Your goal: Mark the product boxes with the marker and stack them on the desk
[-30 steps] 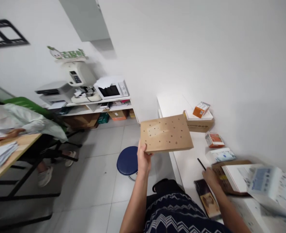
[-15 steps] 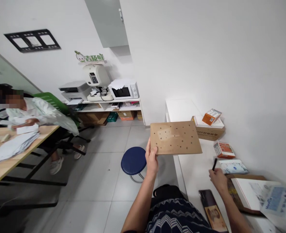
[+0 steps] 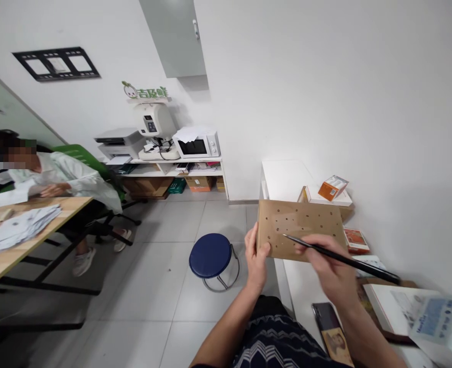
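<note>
My left hand (image 3: 257,258) grips the left edge of a brown cardboard box (image 3: 287,217), its thumb on the top face. Small dark rings or holes are scattered over that face. In my right hand (image 3: 333,266) is a long black pen (image 3: 363,266), held in a writing grip. Its thin tip lies over the lower middle of the box; whether it touches the cardboard I cannot tell. The right hand covers the box's lower right part. Below, a phone (image 3: 331,327) with a picture on its back lies on the white table (image 3: 302,286).
Along the wall sit an orange-and-white box (image 3: 333,187), another small box (image 3: 356,240) and a white box (image 3: 390,301). A blue round stool (image 3: 210,255) stands on the floor to the left. A person (image 3: 84,176) sits with papers at a wooden desk (image 3: 74,204).
My right hand has come up from the table with the pen, which now points at the box. My left hand has shifted the box right and slightly down. The seated person's hands have moved.
</note>
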A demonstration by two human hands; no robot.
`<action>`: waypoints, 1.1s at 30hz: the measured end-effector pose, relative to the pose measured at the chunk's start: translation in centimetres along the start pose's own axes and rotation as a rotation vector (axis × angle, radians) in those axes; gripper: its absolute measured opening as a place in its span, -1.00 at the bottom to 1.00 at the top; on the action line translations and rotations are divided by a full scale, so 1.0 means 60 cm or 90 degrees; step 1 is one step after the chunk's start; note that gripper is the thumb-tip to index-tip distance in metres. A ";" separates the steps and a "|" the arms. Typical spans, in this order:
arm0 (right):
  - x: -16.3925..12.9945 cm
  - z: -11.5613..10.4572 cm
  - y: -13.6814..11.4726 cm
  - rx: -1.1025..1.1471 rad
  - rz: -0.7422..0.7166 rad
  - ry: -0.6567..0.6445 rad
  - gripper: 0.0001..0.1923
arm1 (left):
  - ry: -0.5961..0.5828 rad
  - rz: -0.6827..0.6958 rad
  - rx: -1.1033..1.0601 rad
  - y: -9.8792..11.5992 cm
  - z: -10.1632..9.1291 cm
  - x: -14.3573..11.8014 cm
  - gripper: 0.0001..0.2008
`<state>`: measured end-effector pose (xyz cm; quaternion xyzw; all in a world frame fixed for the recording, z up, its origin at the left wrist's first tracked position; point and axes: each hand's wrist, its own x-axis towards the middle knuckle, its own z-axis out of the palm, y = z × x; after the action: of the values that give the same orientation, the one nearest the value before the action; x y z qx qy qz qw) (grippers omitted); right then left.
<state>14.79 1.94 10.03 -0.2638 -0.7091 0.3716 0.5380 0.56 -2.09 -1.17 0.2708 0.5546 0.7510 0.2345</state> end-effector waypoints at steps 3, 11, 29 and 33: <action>0.005 0.038 0.015 -0.089 -0.056 -0.046 -0.96 | -0.031 0.029 0.005 0.012 0.000 -0.007 -0.38; 0.013 0.056 0.013 -0.226 -0.165 -0.083 -0.91 | -0.039 0.049 0.013 0.026 0.000 -0.006 -0.38; 0.012 0.063 0.004 -0.275 -0.149 -0.083 -0.88 | -0.020 0.065 0.005 0.031 -0.004 -0.010 -0.37; 0.011 0.065 0.017 -0.241 -0.133 -0.103 -0.87 | -0.011 0.066 0.017 0.031 -0.005 -0.009 -0.36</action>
<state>10.81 2.10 9.02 -0.2549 -0.8304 0.1940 0.4559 0.69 -3.16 0.49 0.3085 0.5479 0.7524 0.1963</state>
